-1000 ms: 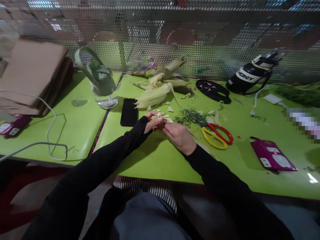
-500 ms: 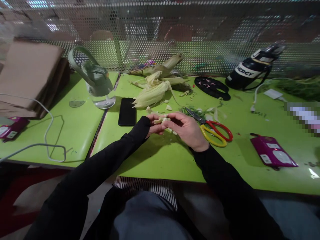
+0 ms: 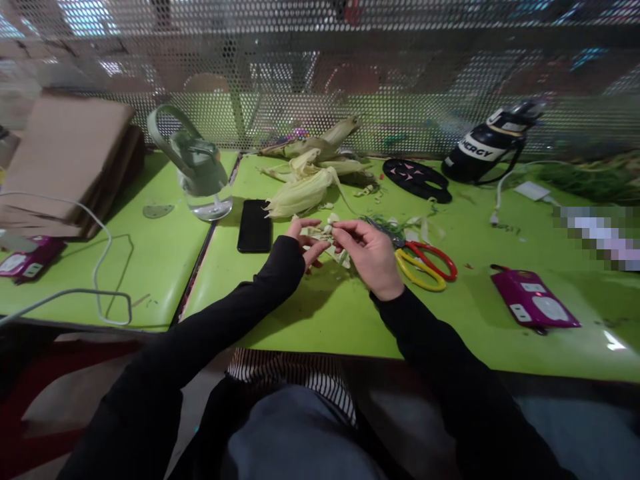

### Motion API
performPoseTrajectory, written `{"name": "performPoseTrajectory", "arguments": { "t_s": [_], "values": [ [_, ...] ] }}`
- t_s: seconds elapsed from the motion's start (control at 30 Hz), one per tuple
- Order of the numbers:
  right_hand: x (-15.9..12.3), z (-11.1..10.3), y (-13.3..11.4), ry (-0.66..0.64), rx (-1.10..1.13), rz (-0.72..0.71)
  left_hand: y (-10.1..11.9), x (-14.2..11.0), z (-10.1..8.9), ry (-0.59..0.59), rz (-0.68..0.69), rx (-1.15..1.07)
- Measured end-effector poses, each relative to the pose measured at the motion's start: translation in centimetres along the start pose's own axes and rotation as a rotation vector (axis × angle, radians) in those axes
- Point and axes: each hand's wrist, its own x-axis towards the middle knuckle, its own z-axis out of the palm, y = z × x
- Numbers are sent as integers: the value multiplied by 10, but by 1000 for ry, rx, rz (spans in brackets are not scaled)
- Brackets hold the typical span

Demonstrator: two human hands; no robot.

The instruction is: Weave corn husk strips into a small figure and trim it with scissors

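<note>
My left hand [image 3: 306,241] and my right hand [image 3: 369,253] meet over the green table [image 3: 310,313], just in front of a heap of corn husks [image 3: 305,190]. The left fingers are parted and loosely curved, with pale husk scraps [image 3: 326,233] lying against the fingertips. With its thumb and forefinger my right hand pinches one end of those scraps. Both forearms are in black sleeves. Red and yellow scissors [image 3: 424,261] lie just right of my right hand.
A black phone [image 3: 255,225] lies left of the hands. A glass jug with a green lid [image 3: 200,170] and brown cardboard [image 3: 65,160] stand further left. A purple device [image 3: 534,307], a black bottle [image 3: 487,143], a black mat [image 3: 414,179] and a perforated metal screen [image 3: 320,73] are on the right and behind.
My hands rose off the table with the husk scraps. My left fingers have since loosened and spread, while the right keeps its pinch.
</note>
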Motion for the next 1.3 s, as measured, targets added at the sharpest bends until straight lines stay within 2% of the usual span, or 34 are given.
{"name": "performPoseTrajectory", "arguments": {
  "t_s": [0.17,0.33,0.53,0.73,1.0,1.1,1.17,1.23,1.3],
  "values": [
    [-5,3,-1,-11,-25,-34,-3,0,-1,54,51,-2],
    [-5,2,0,-21,-31,-47,-7,0,2,50,76,-60],
    [-3,-1,0,-47,-23,-67,-1,1,0,-7,-20,-76],
    [0,-5,6,-87,-28,-72,12,5,-6,-16,-53,-3],
    [0,5,14,12,-42,-73,10,14,-8,-4,-133,-92],
    [7,4,19,14,88,-19,5,17,-12,-89,-114,-113],
    [13,1,21,63,209,46,2,21,-13,-184,-129,-123],
    [18,-3,21,114,289,96,0,27,-10,-280,-201,-120],
    [22,-7,20,123,293,110,-2,34,-5,-301,-275,-95]
  ]
}}
